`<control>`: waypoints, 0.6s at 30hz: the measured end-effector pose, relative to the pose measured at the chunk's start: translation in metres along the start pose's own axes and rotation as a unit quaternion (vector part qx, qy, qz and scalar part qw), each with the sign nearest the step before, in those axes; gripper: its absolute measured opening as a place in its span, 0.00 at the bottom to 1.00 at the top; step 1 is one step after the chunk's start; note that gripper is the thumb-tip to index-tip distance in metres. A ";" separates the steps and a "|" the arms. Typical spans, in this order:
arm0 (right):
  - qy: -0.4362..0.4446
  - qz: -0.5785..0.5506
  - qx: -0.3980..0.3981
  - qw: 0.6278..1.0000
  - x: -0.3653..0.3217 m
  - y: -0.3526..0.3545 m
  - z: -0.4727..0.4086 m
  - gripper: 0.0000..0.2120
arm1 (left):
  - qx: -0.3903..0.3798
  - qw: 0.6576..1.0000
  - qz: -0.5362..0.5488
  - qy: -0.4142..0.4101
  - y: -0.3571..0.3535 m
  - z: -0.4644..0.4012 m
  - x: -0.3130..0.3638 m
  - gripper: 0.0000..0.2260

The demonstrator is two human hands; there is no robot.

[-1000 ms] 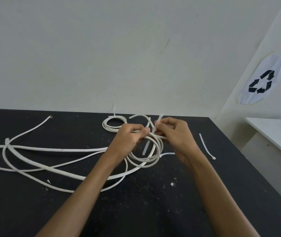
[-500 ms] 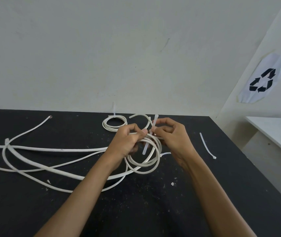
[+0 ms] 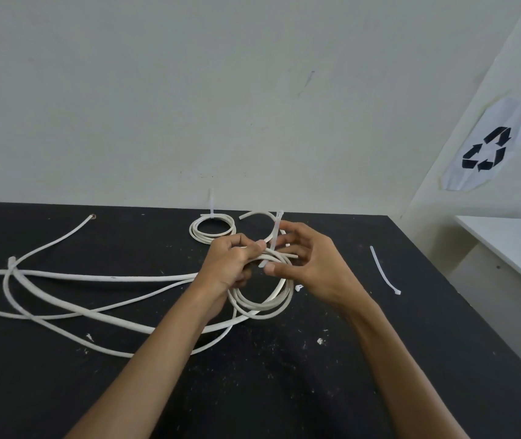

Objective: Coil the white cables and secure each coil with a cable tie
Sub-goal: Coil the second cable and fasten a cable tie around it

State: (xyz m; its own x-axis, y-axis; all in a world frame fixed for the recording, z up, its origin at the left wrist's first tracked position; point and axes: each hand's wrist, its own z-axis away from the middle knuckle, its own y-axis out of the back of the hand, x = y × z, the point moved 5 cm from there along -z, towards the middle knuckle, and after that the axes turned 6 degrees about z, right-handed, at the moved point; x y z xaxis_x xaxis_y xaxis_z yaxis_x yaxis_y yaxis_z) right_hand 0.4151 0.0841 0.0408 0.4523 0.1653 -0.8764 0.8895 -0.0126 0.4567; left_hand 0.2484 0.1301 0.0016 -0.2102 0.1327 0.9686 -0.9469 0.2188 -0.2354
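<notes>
Looking down at your black bench (image 3: 284,391), speckled with white crumbs and set against a plain pale wall (image 3: 221,90); a recycling sign (image 3: 487,150) is taped up on the right, and a white side table (image 3: 506,236) sits beyond the corner. Loose white cables (image 3: 94,277) sprawl across the left half. A finished coil (image 3: 212,229), already tied, lies near the back edge, and a spare cable tie (image 3: 382,270) lies well apart on the right. Your left hand (image 3: 230,267) has its grip clenched round the coil in progress (image 3: 262,299), pinching its top strands together. Your right hand (image 3: 310,267) pinches a cable tie (image 3: 272,239) at its lower end, thumb underneath, the other fingers loosely spread; the tie stands nearly upright across the coil's top
</notes>
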 end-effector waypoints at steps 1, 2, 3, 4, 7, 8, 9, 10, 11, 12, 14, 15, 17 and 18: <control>0.001 0.005 0.013 1.000 0.001 0.001 -0.001 0.36 | 0.000 1.000 0.007 0.006 0.000 0.000 -0.001 0.10; 0.004 0.011 0.022 1.000 0.001 0.001 -0.001 0.35 | -0.001 1.000 0.016 0.012 0.000 -0.001 -0.001 0.10; 0.009 0.022 0.029 0.999 0.002 0.000 -0.002 0.35 | -0.002 1.000 0.026 0.017 0.000 -0.001 -0.001 0.11; 0.016 0.040 0.030 0.999 0.002 -0.001 -0.002 0.36 | -0.004 0.999 0.036 0.023 -0.001 -0.002 -0.001 0.11; 0.032 0.084 0.033 0.995 0.001 -0.008 -0.002 0.39 | -0.010 0.998 0.052 0.041 -0.002 -0.001 -0.002 0.12; 0.035 0.082 0.044 0.995 0.001 -0.009 -0.002 0.38 | -0.013 0.998 0.053 0.045 -0.002 0.000 -0.002 0.12; 0.036 0.073 0.058 0.995 0.002 -0.009 -0.002 0.35 | -0.014 0.997 0.052 0.048 -0.003 0.001 -0.002 0.12; 0.037 0.059 0.071 0.995 0.003 -0.008 -0.002 0.33 | -0.012 0.997 0.050 0.049 -0.004 0.002 -0.001 0.12; 0.035 0.043 0.081 0.995 0.004 -0.008 -0.002 0.30 | -0.009 0.998 0.045 0.049 -0.004 0.002 0.000 0.10; 0.032 0.025 0.088 0.995 0.005 -0.008 -0.002 0.28 | -0.006 0.998 0.038 0.046 -0.004 0.003 0.001 0.09; 0.025 -0.009 0.098 0.995 0.008 -0.009 -0.002 0.24 | -0.005 0.999 0.021 0.040 -0.005 0.004 0.003 0.07; 0.024 -0.020 0.102 0.994 0.008 -0.009 -0.002 0.22 | -0.005 0.999 0.015 0.036 -0.006 0.004 0.003 0.07; 0.027 -0.023 0.111 0.993 0.007 -0.010 -0.001 0.19 | -0.008 1.000 0.005 0.028 -0.007 0.005 0.003 0.06; 0.030 -0.021 0.118 0.992 0.006 -0.010 0.000 0.18 | -0.010 1.000 0.000 0.023 -0.007 0.005 0.003 0.07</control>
State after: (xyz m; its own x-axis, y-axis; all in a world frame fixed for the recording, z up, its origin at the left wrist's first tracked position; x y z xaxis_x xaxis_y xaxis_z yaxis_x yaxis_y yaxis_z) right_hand 0.4087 0.0855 0.0314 0.4159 0.2297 -0.8799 0.9012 -0.2340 0.3649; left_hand 0.2534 0.1239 0.0063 -0.1992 0.1770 0.9638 -0.9416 0.2379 -0.2383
